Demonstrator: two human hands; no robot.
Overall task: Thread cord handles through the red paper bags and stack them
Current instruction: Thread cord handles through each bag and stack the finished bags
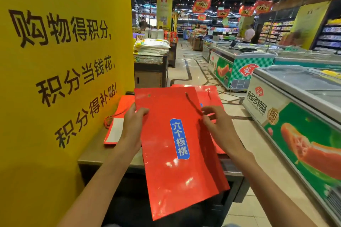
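bag (pixel 166 153): red, blue label with white characters
cord (pixel 193 104): dark red
pillar (pixel 55 60): yellow, dark lettering
freezer (pixel 238 68): green-white check (front panel)

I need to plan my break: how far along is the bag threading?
Done: one red bag with a cord handle lies by the yellow sign. In hand: the left hand grips the front bag while the right hand pinches a red cord that runs up to its right hole. Left: the left hole is empty, and more bags wait behind.
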